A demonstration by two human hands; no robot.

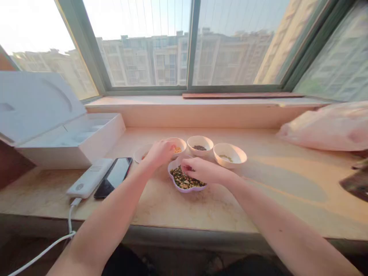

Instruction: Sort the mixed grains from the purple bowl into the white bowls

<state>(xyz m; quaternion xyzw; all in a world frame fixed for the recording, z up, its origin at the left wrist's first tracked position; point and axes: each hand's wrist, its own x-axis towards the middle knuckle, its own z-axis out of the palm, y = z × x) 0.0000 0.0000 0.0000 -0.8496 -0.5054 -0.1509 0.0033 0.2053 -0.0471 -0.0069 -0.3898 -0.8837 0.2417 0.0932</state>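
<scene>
My right hand (202, 170) reaches into a lilac flower-shaped bowl (189, 189), its fingers pinched together at a mix of dark green and pale yellow beans (184, 179). What those fingertips hold is too small to make out. Over a white bowl (181, 140) with yellow-orange kernels (177, 150) is my left hand (162, 151), fingers drawn together and anything in them hidden. Partly behind that hand, at the left, stands another white bowl (138, 154). Farther right are a white bowl (200, 139) with dark seeds (199, 148) and one (237, 156) with a few greenish seeds (225, 158).
On the counter's left lie a black phone (114, 177) and a white power bank (90, 178) with a white cable (69, 218). An open white box (100, 142) stands behind them. At the right is a pale plastic bag (327, 128). A window (189, 57) runs along the back.
</scene>
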